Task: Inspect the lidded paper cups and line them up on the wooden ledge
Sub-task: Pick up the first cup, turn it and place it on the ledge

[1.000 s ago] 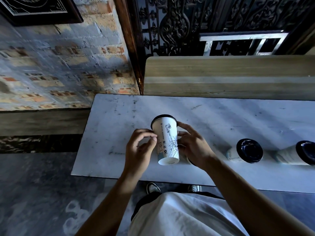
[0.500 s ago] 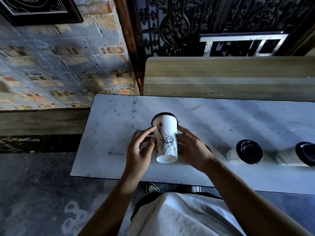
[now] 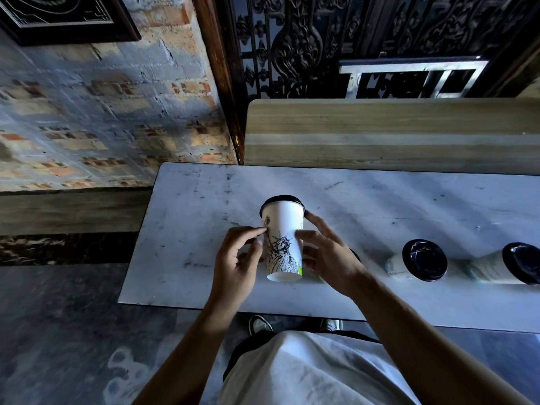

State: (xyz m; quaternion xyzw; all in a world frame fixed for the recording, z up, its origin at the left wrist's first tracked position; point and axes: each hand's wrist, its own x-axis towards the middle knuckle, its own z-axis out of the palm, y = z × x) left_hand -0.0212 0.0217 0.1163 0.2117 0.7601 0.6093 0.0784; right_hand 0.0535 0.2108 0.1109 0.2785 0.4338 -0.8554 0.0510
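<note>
A white paper cup [image 3: 283, 238] with a black lid and a Statue of Liberty drawing is held above the marble table [image 3: 380, 206], tilted with its base toward me. My left hand [image 3: 238, 258] pinches its left side with fingertips. My right hand [image 3: 327, 252] grips its right side. Two more lidded cups [image 3: 420, 260] [image 3: 514, 266] stand on the table to the right. Another dark lid [image 3: 355, 254] peeks out behind my right hand. The wooden ledge [image 3: 380, 124] runs along the far side of the table, with no cup on its visible part.
A brick wall [image 3: 102, 118] rises at the left with a dark framed picture [image 3: 58, 16]. Ornate black ironwork [image 3: 321, 39] stands behind the ledge. The table's near edge is close to my body, and my shoes [image 3: 260, 324] show on the floor below it.
The cup has been turned between my fingers, so the Statue of Liberty drawing now faces me. Both hands stayed on it in about the same place.
</note>
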